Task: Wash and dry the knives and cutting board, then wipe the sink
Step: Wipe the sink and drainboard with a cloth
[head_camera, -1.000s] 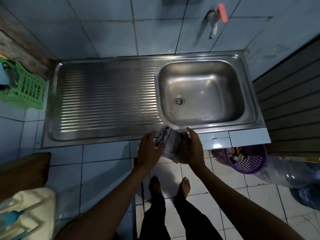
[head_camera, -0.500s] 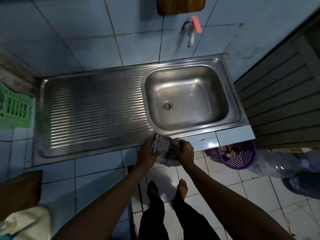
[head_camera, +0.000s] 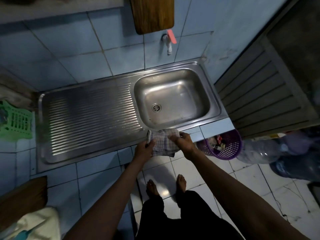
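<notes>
Cloth (head_camera: 163, 142) now nearer sink (head_camera: 174, 99)

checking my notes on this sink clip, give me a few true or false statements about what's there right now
1. Both hands grip the checked cloth. True: the left hand and the right hand hold it at the sink's front edge.
2. Water runs from the tap. False: no stream shows.
3. The sink basin holds knives. False: only the drain shows in it.
4. A wooden cutting board hangs on the wall above the tap. True.
5. The purple basket sits on the drainboard. False: it is on the floor, to the right below the counter.
</notes>
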